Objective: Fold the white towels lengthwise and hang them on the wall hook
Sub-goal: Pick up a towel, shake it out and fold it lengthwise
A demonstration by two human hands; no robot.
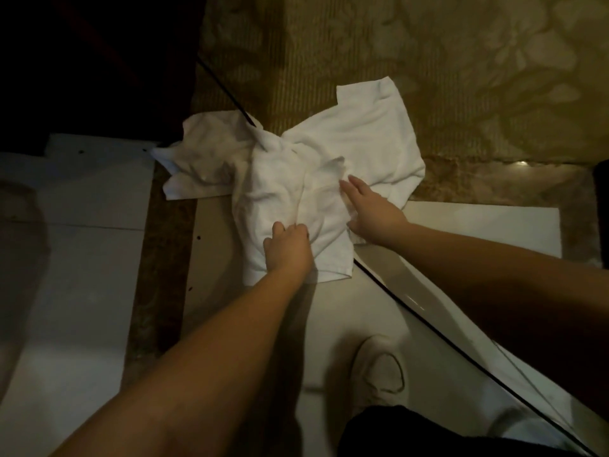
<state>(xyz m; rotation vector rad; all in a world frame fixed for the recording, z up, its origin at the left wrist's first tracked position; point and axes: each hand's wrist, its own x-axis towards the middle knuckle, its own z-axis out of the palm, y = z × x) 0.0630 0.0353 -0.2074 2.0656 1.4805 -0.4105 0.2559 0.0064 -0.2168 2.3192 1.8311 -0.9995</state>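
Observation:
A heap of crumpled white towels (362, 143) lies on the floor, half on the patterned carpet and half on the pale tiles. My left hand (290, 247) is at the near edge of the heap, its fingers curled into a bunch of the cloth. My right hand (374, 211) lies on the towels to the right, fingers straight and spread, pressing the fabric flat. A greyer, more rumpled towel (201, 159) sticks out at the heap's left. No wall hook is in view.
Patterned beige carpet (428, 61) fills the far side. A thin black cable (224, 87) runs diagonally onto the heap and continues below it (428, 341). My white shoe (379, 371) stands on the tiles near the bottom. A dark opening (82, 61) is at top left.

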